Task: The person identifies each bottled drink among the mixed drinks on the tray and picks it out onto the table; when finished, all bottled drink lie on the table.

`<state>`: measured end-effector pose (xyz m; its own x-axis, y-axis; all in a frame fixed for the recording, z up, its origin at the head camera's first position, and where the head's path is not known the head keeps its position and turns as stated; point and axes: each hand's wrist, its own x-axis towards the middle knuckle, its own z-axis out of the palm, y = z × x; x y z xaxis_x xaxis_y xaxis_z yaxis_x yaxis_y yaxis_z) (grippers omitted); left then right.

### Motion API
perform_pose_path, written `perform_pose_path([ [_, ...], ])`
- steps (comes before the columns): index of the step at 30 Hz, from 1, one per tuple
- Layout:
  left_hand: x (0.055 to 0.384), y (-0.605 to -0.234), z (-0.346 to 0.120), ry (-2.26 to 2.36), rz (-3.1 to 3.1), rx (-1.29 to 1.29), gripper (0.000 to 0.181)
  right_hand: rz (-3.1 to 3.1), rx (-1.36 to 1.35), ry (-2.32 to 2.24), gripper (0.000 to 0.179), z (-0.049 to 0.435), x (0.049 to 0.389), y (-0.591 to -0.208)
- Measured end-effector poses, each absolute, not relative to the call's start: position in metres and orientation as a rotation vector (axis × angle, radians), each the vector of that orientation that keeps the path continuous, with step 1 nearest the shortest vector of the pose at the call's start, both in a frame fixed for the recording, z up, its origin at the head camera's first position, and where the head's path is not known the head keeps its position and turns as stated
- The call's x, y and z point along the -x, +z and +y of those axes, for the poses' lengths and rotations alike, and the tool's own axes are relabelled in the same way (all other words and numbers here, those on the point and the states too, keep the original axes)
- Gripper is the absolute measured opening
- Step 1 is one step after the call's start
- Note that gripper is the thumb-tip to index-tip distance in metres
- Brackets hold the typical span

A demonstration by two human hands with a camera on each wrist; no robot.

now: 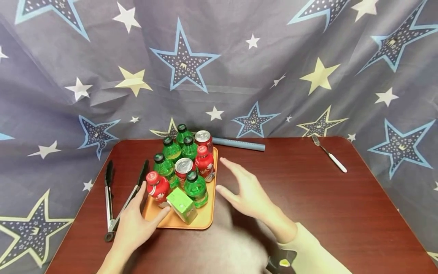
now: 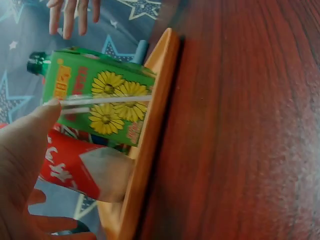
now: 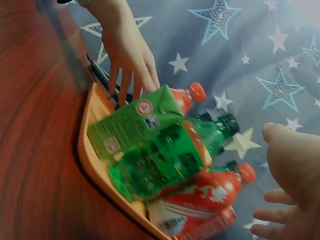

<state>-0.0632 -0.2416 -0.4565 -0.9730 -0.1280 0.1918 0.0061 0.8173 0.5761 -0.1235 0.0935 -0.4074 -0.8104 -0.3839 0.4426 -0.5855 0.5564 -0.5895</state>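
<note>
An orange tray [image 1: 205, 221] holds several green bottles [image 1: 196, 189] with black caps, two red-capped red bottles [image 1: 158, 187], two red cans [image 1: 184, 167] and a green drink carton [image 2: 105, 97] with yellow flowers and a straw on its side. My left hand [image 1: 135, 224] is at the tray's near left, beside the front red bottle. Its thumb reaches toward the carton; contact cannot be told. Off the tray's right side, my right hand [image 1: 249, 194] hovers with fingers spread and nothing in it. Bottles partly hide one another.
Metal tongs [image 1: 109, 205] with black tips lie spread left of the tray. Behind it is a blue-grey tube [image 1: 239, 144]. A fork [image 1: 328, 153] with a white handle lies far right on the brown table [image 1: 308, 182]. A star-patterned curtain [image 1: 219, 57] hangs behind.
</note>
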Motion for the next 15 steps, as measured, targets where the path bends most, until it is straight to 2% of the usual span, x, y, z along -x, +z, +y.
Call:
perform_pose_path([
  [5,0.063,-0.469,-0.241,-0.851,-2.851,-0.141,0.103,-2.515,-0.867,1.148,0.065,0.072,0.126,-0.414],
  [15,0.066,-0.472,-0.242,-0.725,-2.990,-0.111,0.107,-2.531,-0.913,1.182,0.056,0.042,0.135,-0.416],
])
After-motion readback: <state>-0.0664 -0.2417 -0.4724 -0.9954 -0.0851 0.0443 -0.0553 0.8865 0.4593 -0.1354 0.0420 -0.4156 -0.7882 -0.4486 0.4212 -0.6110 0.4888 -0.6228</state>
